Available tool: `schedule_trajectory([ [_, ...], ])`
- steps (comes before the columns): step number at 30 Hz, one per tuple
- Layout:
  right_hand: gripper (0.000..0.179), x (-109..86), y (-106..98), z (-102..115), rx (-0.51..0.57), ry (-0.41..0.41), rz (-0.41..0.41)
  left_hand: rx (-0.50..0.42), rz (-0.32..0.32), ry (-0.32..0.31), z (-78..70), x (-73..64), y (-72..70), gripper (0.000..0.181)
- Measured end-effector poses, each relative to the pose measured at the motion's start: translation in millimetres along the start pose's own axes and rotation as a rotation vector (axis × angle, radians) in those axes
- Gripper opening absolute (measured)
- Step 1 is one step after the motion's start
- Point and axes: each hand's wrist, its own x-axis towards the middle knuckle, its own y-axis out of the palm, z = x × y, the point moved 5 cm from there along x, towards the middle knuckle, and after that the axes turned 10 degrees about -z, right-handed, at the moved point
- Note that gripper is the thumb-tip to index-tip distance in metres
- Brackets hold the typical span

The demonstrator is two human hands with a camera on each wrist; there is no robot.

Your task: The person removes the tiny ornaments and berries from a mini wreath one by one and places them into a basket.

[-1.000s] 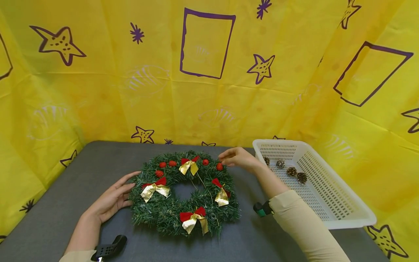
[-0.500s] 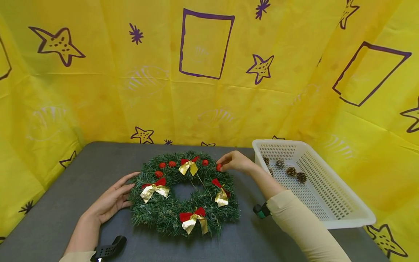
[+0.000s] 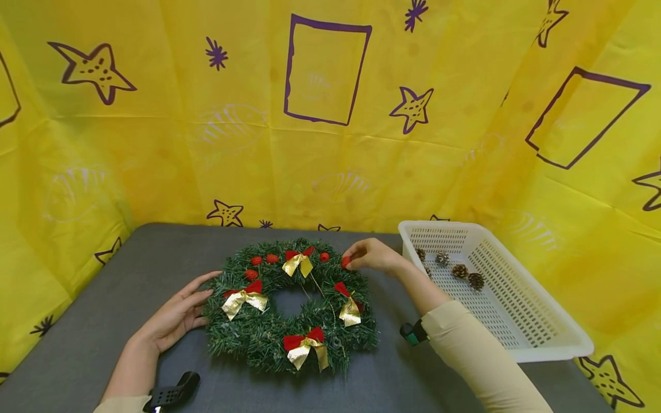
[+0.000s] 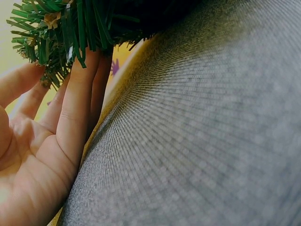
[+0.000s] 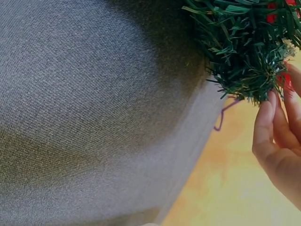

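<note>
A green wreath (image 3: 248, 332) lies flat on the grey table, trimmed with several red-and-gold bows, such as the front bow (image 3: 306, 347). Several red textured balls sit along its far half. At the wreath's far right, my right hand (image 3: 376, 256) pinches one red ball (image 3: 345, 262) between thumb and fingertips; they partly cover it. In the right wrist view the ball shows as a red patch (image 5: 284, 80) behind green needles. On the other side, my left hand (image 3: 174, 315) touches the wreath's left edge with extended fingers. Needles hide some of those fingertips in the left wrist view.
To the right stands a white perforated basket (image 3: 521, 351) holding several pine cones, one being a brown pine cone (image 3: 476, 281). A thin beaded chain (image 3: 316, 284) runs over the wreath. Behind the grey table (image 3: 170, 246) hangs a yellow patterned curtain (image 3: 330, 155).
My right hand has shifted slightly down and left, and its fingertips now close on the red ball, covering part of it. My left hand and the wreath stay put.
</note>
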Motion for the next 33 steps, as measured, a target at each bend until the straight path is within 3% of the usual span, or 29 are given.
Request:
schedule_trajectory([
  [18,0.032,-1.2,-16.0,4.5,0.106,0.005,-0.066,-0.019,-0.018,0.001,-0.5,0.1,2.2,0.059],
  [33,0.042,-4.9,-47.5,4.2,0.206,0.018,-0.114,-0.02,0.005,-0.001,-0.9,0.3,2.2,0.058],
])
